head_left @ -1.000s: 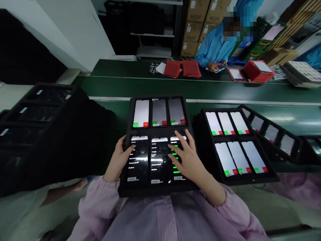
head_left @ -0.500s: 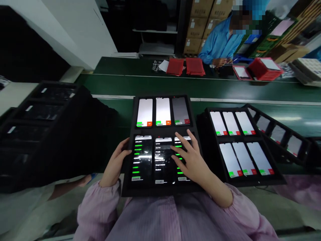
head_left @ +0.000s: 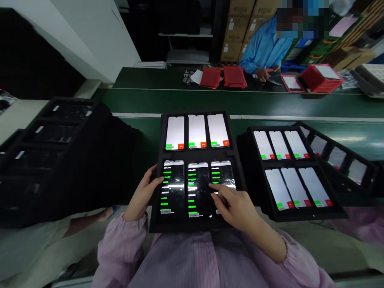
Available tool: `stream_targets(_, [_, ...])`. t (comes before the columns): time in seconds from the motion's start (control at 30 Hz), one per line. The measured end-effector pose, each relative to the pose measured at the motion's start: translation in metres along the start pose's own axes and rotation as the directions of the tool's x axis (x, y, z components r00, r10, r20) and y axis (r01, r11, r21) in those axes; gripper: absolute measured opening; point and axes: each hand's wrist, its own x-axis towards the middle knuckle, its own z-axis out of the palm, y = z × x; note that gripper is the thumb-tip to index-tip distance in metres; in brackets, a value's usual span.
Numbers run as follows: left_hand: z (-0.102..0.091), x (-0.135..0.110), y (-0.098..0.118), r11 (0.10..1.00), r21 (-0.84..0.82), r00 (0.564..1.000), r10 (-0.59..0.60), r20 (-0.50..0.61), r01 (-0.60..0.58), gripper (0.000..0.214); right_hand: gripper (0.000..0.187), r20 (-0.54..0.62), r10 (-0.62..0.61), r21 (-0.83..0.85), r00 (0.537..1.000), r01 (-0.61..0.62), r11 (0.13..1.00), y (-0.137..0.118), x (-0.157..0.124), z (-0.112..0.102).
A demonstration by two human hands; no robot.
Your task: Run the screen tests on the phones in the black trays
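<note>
In front of my body is a black foam tray (head_left: 155, 225) with two rows of smartphones. My left hand (head_left: 139, 196) grips its left edge, thumb on top and the other fingers partly hidden beyond the edge. My right hand (head_left: 240, 206) holds nothing; its index finger points out over the lower row while the other fingers curl in. That fingertip is between the lower middle phone (head_left: 198, 196) and the lower right phone (head_left: 221, 170); touch cannot be made out. Both show green and white text, as does the lower left phone (head_left: 173, 192). White screens light the upper phones (head_left: 197, 128).
On the right, another black tray (head_left: 285, 163) carries white-screened phones, with a tilted tray (head_left: 372, 182) behind it. Stacked black trays (head_left: 96, 160) stand left. Across the green bench (head_left: 144, 100), a person in blue (head_left: 261, 48) works beside red sleeves (head_left: 234, 76).
My right hand has drawn its spread fingers in, leaving the index pointing. The lower middle phone's menu has become a green text list. The upper right phone's dim screen has turned bright white.
</note>
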Motion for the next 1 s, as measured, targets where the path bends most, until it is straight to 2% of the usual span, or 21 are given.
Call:
stream_targets(0.17, [0.003, 0.004, -0.008, 0.998, 0.064, 1.000, 0.012, -0.004, -0.012, 0.075, 0.032, 0.052, -0.010, -0.113, 0.999, 0.016, 0.993, -0.004, 0.010, 0.009])
stream_targets(0.27, [0.002, 0.000, -0.007, 1.000, 0.021, 1.000, -0.006, 0.018, 0.006, 0.075, 0.031, 0.084, -0.008, -0.165, 0.996, 0.022, 0.986, -0.008, 0.017, 0.014])
stream_targets(0.4, [0.000, -0.005, -0.005, 0.999, -0.035, 0.999, -0.039, 0.010, 0.039, 0.077, 0.030, 0.125, -0.002, -0.176, 0.992, 0.025, 0.984, -0.011, 0.022, 0.019])
stream_targets(0.53, [-0.001, -0.005, -0.007, 1.000, -0.007, 1.000, -0.022, 0.017, 0.022, 0.076, 0.032, 0.152, 0.004, -0.185, 0.988, 0.025, 0.982, -0.009, 0.021, 0.022])
stream_targets(0.67, [-0.002, -0.006, -0.007, 1.000, -0.012, 1.000, -0.025, 0.014, 0.025, 0.075, 0.032, 0.080, 0.026, -0.136, 0.996, -0.015, 0.991, -0.002, 0.011, 0.010])
stream_targets(0.83, [-0.003, -0.009, -0.002, 0.997, -0.034, 0.997, -0.073, -0.015, 0.072, 0.072, 0.033, -0.067, 0.148, -0.109, 0.987, -0.155, 0.982, 0.010, -0.003, -0.014])
stream_targets(1.0, [-0.004, -0.008, -0.004, 0.999, -0.008, 0.999, -0.054, 0.000, 0.054, 0.073, 0.034, -0.070, 0.167, -0.086, 0.983, -0.173, 0.981, 0.013, -0.008, -0.014])
